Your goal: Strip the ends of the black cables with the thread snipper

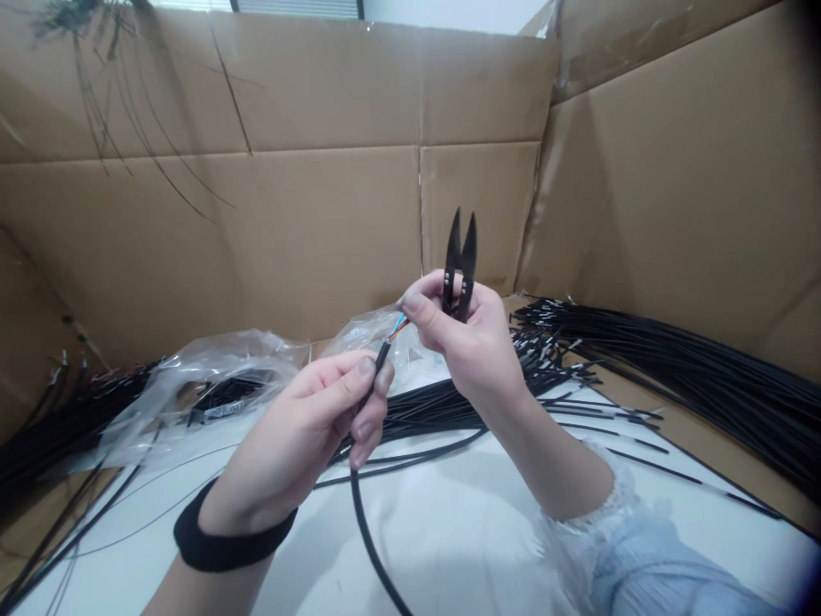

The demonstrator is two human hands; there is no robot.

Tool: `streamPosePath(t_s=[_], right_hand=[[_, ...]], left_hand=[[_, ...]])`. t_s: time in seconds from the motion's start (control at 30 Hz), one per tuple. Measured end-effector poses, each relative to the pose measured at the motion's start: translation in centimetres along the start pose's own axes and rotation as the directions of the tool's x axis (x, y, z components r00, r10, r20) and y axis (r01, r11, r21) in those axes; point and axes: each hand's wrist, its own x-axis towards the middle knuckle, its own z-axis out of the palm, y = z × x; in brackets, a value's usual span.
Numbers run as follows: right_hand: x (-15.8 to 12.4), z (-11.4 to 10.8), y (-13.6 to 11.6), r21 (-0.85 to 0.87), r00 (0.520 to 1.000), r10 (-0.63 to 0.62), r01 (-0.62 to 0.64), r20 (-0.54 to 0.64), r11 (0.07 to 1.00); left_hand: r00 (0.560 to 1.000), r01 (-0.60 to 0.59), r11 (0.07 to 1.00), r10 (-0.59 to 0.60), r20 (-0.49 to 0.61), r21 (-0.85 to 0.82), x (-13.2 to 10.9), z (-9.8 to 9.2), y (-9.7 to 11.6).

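My left hand (pixel 333 402) is closed around a black cable (pixel 367 513) just below its cut end. Out of that end come thin coloured inner wires (pixel 398 326), blue and orange-red among them. My right hand (pixel 471 334) pinches the tips of these wires between thumb and forefinger. The same hand also holds black thread snips (pixel 460 257) against its palm, blades pointing up and apart. From my left hand the cable curves down past the bottom edge of the view.
A bundle of black cables (pixel 423 406) lies behind my hands on the white table (pixel 449 530). More cables (pixel 673 368) are stacked at right and left. Clear plastic bags (pixel 211 376) lie at the back left. Cardboard walls (pixel 321 214) enclose the table.
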Motion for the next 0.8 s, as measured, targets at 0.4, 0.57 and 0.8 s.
streamPosePath(t_s=[0.4,0.57,0.8], right_hand=[[0.5,-0.3,0.7,-0.022,0.959,0.215,-0.215,0.187,0.976],[0.5,0.1,0.8,0.1,0.914,0.353,-0.377,0.199,0.921],[1.1,-0.6,1.0,0.221,0.898,0.351,-0.411,0.266,0.884]], left_hand=[[0.568,0.144,-0.025,0.82,-0.062,0.989,-0.4,1.6,-2.6],[0.548,0.191,-0.204,0.834,0.068,0.96,-0.4,1.4,-3.0],[0.695,-0.001,0.342,0.676,-0.245,0.94,-0.2,1.4,-1.9]])
